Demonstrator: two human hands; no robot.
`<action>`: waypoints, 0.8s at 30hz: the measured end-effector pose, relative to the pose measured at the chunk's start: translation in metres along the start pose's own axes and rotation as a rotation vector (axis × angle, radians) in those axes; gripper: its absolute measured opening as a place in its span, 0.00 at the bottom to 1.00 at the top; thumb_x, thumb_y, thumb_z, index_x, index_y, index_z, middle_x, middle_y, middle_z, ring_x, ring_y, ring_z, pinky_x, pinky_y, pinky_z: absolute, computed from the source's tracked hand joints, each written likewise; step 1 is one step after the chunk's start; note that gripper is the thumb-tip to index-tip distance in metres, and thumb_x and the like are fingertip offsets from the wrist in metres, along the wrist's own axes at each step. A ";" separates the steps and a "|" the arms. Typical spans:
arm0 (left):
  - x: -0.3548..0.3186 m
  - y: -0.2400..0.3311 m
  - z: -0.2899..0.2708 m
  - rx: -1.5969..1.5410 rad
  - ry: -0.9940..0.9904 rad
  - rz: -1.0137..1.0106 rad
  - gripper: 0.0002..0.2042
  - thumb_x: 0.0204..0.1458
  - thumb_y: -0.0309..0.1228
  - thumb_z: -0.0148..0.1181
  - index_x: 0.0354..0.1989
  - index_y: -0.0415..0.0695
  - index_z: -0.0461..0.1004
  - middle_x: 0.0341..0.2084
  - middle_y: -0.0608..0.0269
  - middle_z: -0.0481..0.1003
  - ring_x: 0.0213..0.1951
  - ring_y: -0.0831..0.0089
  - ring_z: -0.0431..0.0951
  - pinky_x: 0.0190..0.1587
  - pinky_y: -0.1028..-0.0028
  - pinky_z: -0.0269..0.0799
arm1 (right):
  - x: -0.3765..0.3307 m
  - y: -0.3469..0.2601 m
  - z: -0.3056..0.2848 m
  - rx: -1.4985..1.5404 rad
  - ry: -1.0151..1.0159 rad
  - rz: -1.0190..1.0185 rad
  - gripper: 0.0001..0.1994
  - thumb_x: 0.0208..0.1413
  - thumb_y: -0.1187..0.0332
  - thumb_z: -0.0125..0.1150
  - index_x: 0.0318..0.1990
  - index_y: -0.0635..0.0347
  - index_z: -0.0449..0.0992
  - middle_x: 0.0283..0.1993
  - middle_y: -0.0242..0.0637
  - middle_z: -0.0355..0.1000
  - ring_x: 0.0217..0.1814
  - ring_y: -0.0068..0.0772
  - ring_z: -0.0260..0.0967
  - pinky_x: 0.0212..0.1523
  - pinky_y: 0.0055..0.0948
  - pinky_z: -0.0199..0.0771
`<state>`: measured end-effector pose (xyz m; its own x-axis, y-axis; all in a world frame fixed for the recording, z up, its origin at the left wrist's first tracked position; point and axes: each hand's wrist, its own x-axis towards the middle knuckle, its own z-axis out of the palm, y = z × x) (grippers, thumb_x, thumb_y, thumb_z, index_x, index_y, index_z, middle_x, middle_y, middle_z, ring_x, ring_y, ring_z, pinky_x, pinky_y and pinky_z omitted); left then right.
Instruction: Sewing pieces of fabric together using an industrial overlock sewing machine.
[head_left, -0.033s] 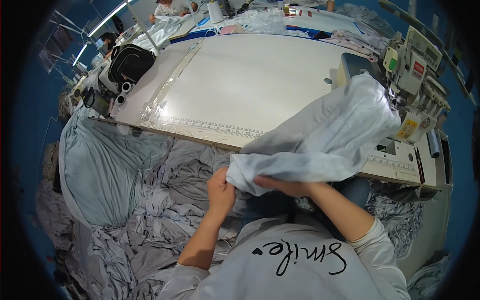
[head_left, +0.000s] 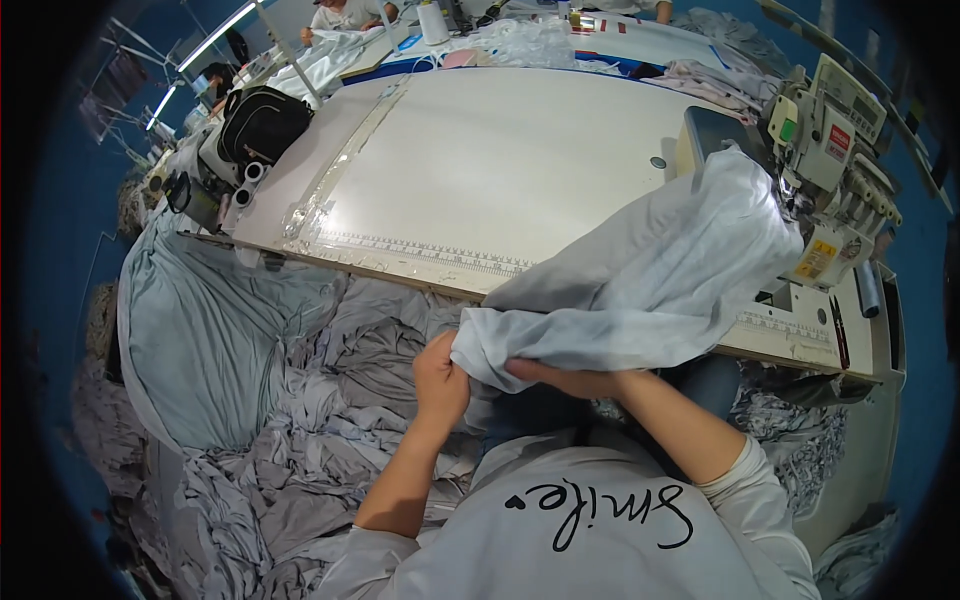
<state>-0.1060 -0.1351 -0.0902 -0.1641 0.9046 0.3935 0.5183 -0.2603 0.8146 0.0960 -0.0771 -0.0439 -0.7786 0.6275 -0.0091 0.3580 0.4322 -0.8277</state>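
1. Two bare hands at work: the left hand at about 7 o'clock of centre and the right hand at about 5 o'clock.
2. One pale grey garment gripped by both hands, spreading toward 3 o'clock.
3. One sewing machine at 2 o'clock.
4. One white work table at 12 o'clock.
5. One black bag at 10 o'clock.
6. One large heap of grey cloth pieces from 7 to 9 o'clock; single pieces cannot be counted.
7. One other person in white at 11 o'clock, seated at the far table.
8. Two lit ceiling tube lights at 10 to 11 o'clock.
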 end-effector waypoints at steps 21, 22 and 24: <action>0.007 0.019 -0.016 0.001 -0.076 0.082 0.04 0.50 0.25 0.51 0.28 0.36 0.68 0.19 0.56 0.64 0.23 0.60 0.65 0.26 0.72 0.61 | 0.051 -0.031 0.031 -0.623 0.397 -0.727 0.05 0.42 0.68 0.53 0.27 0.55 0.68 0.29 0.38 0.62 0.32 0.39 0.64 0.30 0.35 0.67; 0.005 0.025 -0.010 -0.091 0.106 0.023 0.03 0.50 0.23 0.53 0.28 0.36 0.68 0.19 0.58 0.65 0.23 0.63 0.66 0.28 0.74 0.61 | 0.051 -0.033 0.029 -0.623 0.390 -0.726 0.05 0.42 0.68 0.53 0.27 0.55 0.68 0.29 0.38 0.62 0.32 0.39 0.64 0.30 0.35 0.67; -0.006 0.020 -0.008 -0.180 0.300 -0.039 0.02 0.49 0.22 0.54 0.27 0.37 0.69 0.18 0.61 0.66 0.23 0.66 0.67 0.29 0.75 0.62 | 0.048 -0.034 0.023 -0.638 0.189 -0.705 0.03 0.44 0.68 0.54 0.27 0.55 0.70 0.27 0.36 0.64 0.28 0.38 0.65 0.28 0.33 0.69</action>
<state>-0.1018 -0.1487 -0.0731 -0.4339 0.7827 0.4462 0.3545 -0.3070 0.8832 0.0341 -0.0768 -0.0291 -0.8457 0.1590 0.5095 0.0960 0.9843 -0.1478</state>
